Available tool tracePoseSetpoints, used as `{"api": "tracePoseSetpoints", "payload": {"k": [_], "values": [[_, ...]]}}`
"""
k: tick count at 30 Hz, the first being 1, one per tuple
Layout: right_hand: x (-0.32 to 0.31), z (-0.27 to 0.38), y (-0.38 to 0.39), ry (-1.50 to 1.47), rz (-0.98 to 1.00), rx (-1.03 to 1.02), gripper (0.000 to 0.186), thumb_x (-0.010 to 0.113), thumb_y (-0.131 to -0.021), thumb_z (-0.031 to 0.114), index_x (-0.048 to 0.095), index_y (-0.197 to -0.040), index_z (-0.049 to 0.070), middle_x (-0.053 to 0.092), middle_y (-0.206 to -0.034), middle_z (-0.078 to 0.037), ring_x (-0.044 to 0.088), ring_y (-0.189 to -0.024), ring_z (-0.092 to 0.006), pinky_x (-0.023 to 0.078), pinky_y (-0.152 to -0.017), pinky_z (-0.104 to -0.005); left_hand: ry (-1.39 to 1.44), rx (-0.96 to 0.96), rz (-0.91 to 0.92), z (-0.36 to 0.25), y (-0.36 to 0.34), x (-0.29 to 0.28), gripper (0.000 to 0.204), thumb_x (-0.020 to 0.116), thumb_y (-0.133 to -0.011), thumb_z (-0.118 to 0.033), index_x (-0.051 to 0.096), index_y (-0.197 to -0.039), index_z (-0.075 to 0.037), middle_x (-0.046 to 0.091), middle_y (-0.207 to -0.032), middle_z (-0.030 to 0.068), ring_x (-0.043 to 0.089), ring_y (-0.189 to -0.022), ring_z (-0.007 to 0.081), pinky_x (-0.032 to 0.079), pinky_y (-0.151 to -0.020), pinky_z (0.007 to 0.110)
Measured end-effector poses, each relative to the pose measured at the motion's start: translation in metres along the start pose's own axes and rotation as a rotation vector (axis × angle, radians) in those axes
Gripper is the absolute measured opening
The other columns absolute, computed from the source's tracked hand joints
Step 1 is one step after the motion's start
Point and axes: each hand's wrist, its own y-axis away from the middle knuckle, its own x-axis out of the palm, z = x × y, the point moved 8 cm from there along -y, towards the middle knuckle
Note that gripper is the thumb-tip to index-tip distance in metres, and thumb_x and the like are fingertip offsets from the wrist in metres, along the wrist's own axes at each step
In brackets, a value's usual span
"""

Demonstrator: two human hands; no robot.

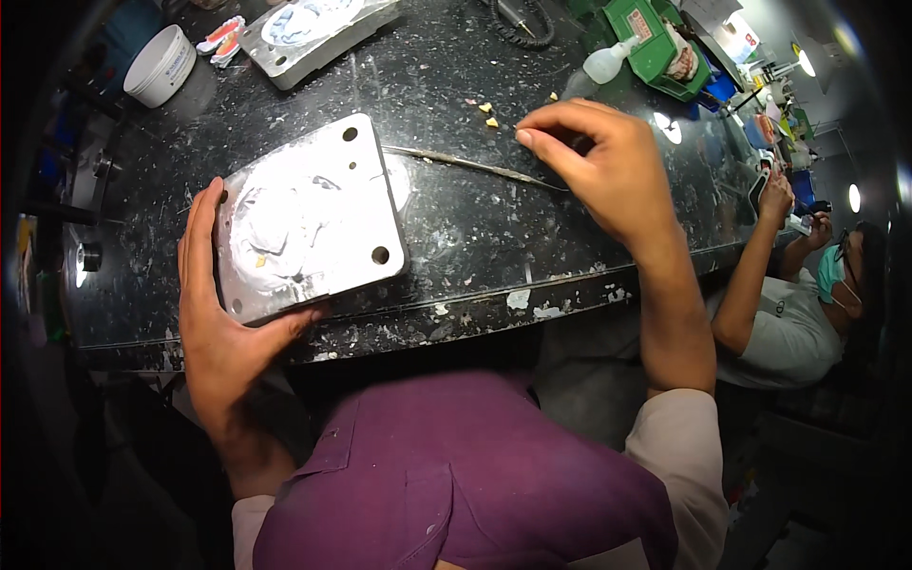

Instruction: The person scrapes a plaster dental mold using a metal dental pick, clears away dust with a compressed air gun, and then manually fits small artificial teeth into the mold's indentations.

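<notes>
**A:** What is hard to make out at your left hand (220, 323)?

**B:** The square grey metal mould plate filled with white plaster (306, 220) hides most of your fingertips; only your thumb shows along its near edge, and your fingers run up its left side. Your grip there is wide, clasped around the plate's near left corner. What sits pressed into the plaster is too smeared to tell.

**A:** And your right hand (598, 171)?

**B:** Your grip is narrow, thumb and forefinger pinched together at the tip. Whether anything is caught between them I cannot tell (it would be tiny). The small yellowish chips (489, 115) lie on the dark speckled stone counter (475, 237) just beside your fingertips, to their left.

**A:** Where is the plate relative to that hand?

**B:** Well apart, on the counter near its front edge. Between them lies the long thin metal tool (465, 163), one end beside the plate's far corner, the other end passing under your right palm and out of sight.
</notes>
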Motion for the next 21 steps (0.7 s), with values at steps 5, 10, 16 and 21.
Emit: {"api": "tracePoseSetpoints", "payload": {"k": [5, 10, 16, 21], "values": [[0.025, 0.003, -0.018, 0.127, 0.043, -0.046, 0.019, 0.079, -0.086, 0.020, 0.078, -0.099, 0.007, 0.074, -0.092, -0.008, 0.072, -0.078, -0.0211, 0.055, -0.071, -0.0315, 0.054, 0.115, -0.029, -0.010, 0.006, -0.005, 0.120, 0.093, -0.047, -0.011, 0.039, -0.153, 0.001, 0.045, -0.154, 0.0201, 0.045, -0.141, 0.0345, 0.036, -0.117, 0.043], [0.029, 0.011, -0.016, 0.141, 0.033, -0.103, 0.013, 0.078, -0.085, 0.007, 0.076, -0.098, 0.003, 0.074, -0.089, -0.007, 0.072, -0.079, -0.0174, 0.054, -0.069, -0.0273, 0.112, 0.238, -0.046, -0.015, 0.008, 0.001, 0.120, 0.098, -0.050, -0.022, 0.040, -0.153, 0.000, 0.044, -0.155, 0.0220, 0.043, -0.142, 0.0373, 0.036, -0.116, 0.046], [0.019, 0.019, -0.005, 0.040, -0.032, -0.060, 0.015, 0.075, -0.089, 0.001, 0.076, -0.103, 0.000, 0.073, -0.095, -0.003, 0.066, -0.087, -0.0085, 0.050, -0.076, -0.0224, 0.086, 0.176, -0.079, -0.013, 0.012, 0.000, 0.124, 0.099, -0.048, -0.026, 0.039, -0.153, 0.000, 0.040, -0.157, 0.0190, 0.039, -0.145, 0.0324, 0.035, -0.120, 0.045], [0.016, 0.014, -0.001, 0.065, 0.019, -0.052, 0.018, 0.070, -0.093, 0.000, 0.076, -0.110, 0.000, 0.074, -0.102, -0.006, 0.066, -0.096, -0.0125, 0.049, -0.088, -0.0243, 0.041, 0.191, -0.058, -0.009, 0.014, 0.004, 0.125, 0.099, -0.049, -0.037, 0.040, -0.152, 0.001, 0.040, -0.157, 0.0177, 0.035, -0.145, 0.0332, 0.036, -0.119, 0.048]]}}
